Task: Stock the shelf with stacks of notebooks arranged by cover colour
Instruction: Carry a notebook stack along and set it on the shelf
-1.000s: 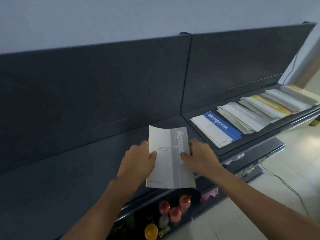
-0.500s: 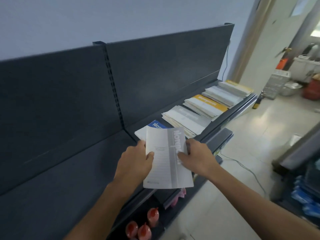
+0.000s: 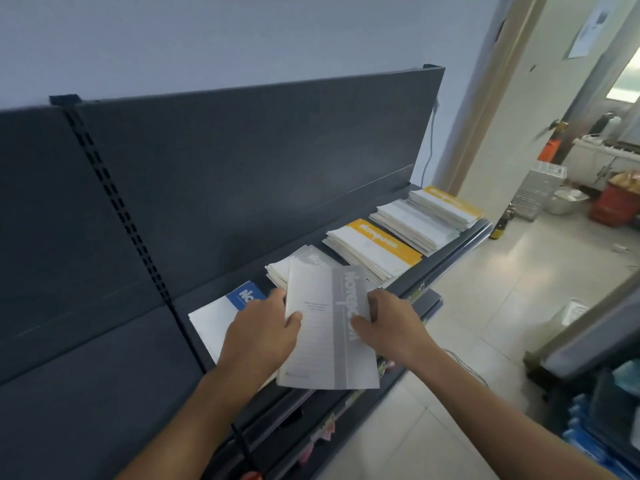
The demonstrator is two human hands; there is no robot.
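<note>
Wall (image 3: 242,39): plain pale blue-grey, beyond the right grip (image 3: 391,327).
Floor (image 3: 502,306): pale glossy tiles, right of that grip.
Door frame (image 3: 491,109): beige, far right beyond it.
Far room: white cabinet (image 3: 602,168), red crate (image 3: 613,206), bright daylight.

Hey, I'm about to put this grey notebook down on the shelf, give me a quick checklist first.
1. Grip: left hand and right hand each hold a long edge of the grey notebook: ok.
2. Matching grey stack on the shelf, just beyond the notebook: ok.
3. Top of that stack free: cannot tell, the notebook hides part.
4. Notebook lined up over the grey stack: not ok, mostly short of it, near the blue stack.
</note>
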